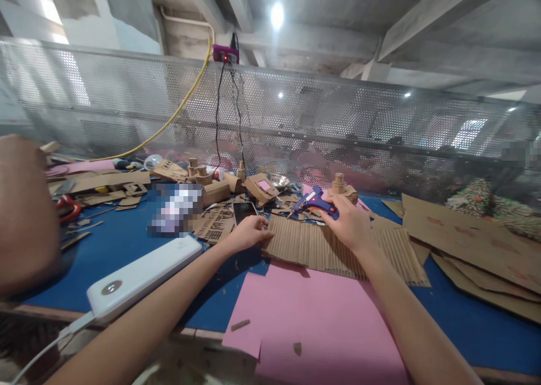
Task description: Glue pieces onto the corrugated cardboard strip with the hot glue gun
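A strip of corrugated cardboard (296, 241) with exposed ridges lies across the blue table in front of me. Its left end is pinched between the thumb and fingers of my left hand (248, 233). My right hand (350, 224) is closed around the handle of a blue and orange hot glue gun (315, 202), held just above the strip with its nozzle toward the left. Under the near edge of the strip spreads a large sheet of pink paper (325, 317), with small cardboard scraps on it. A dark phone (244, 210) lies just behind my left hand.
A white power bank (143, 275) with a cable rests at left, near another person's arm (25, 221). Red-handled scissors (69, 209) and cardboard scraps lie beyond. Cardboard sheets (473, 244) are stacked at right. A perforated metal screen (296, 120) stands behind, with hanging cords.
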Motion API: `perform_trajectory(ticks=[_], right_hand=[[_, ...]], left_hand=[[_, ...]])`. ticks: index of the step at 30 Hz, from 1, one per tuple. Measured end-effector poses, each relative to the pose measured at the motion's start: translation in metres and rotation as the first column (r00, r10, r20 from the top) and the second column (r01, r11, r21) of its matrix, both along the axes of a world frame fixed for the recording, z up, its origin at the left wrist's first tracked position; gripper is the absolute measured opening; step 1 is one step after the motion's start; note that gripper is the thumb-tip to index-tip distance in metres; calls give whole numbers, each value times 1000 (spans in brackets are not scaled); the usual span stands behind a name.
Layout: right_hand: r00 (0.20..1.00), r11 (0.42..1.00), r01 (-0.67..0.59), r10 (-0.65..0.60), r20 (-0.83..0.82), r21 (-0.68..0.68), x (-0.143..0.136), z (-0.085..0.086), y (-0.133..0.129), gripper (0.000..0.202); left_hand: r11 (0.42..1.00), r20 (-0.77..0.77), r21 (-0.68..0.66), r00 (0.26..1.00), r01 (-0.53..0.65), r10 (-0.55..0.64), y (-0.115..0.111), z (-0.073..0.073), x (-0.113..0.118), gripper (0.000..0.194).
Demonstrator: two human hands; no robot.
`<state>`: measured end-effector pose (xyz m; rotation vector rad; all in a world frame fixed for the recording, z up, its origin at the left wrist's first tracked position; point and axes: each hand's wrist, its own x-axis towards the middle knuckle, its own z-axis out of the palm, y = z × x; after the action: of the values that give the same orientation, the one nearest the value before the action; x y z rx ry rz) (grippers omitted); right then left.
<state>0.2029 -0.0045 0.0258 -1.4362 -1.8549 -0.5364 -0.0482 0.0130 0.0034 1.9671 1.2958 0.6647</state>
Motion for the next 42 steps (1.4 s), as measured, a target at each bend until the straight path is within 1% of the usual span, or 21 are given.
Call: perform_trajectory(ticks=[2,3,5,6,8,10,12,16,18,21,23,27,30,35,42], right_hand=[[996,997,68,-70,-50,-39,8,0,4,33],[990,992,111,-116,-82,-63,13,0,6,36],[967,973,206,-219,-129,-108,23,-1,10,40],[956,961,245,-262,-133,-129,26,-2,12,41],[939,938,303,-324,-112,-168,31,-5,14,44],[929,915,338,-362,-80,-220,33,-7,16,47],[928,898,332,-366,-73,-289,31,-9,16,50],[950,873,216,-291,-112,-438,25,-12,16,52],[956,852,199,-277,-94,-484,22,-14,16,52],[959,831,224,-282,-39,-508,21,-16,16,53],[960,828,225,-277,-27,-513,24,-17,17,52],[977,839,137,-202,-68,-526,32,-19,19,49],[983,830,91,-162,-81,-550,37,-21,21,47],[985,786,95,-164,-58,-610,39,-22,21,46],[984,759,153,-179,23,-633,41,-24,20,42]], left_hand=[[989,41,-135,998,59,-54,-1,0,-1,33],[971,66,-216,993,107,-95,-1,-1,-2,35],[916,104,-351,980,193,-167,-1,-3,-4,40],[893,107,-393,976,218,-191,-1,-5,-5,41],[872,81,-434,974,226,-212,0,-8,-6,44],[874,26,-438,974,211,-223,1,-8,-7,45],[883,-30,-427,973,193,-227,1,-8,-7,47],[895,-94,-412,969,170,-227,0,-5,-7,48],[896,-108,-408,965,175,-237,-1,-5,-7,48],[892,-127,-410,957,188,-260,-1,-4,-7,49],[888,-137,-418,953,191,-270,-2,-2,-7,48],[891,-141,-415,954,186,-265,-2,-1,-7,48],[895,-123,-402,958,192,-260,-3,-1,-7,48],[900,-107,-379,955,217,-276,-4,-1,-6,48],[905,-84,-351,954,240,-286,-4,1,-5,47]])
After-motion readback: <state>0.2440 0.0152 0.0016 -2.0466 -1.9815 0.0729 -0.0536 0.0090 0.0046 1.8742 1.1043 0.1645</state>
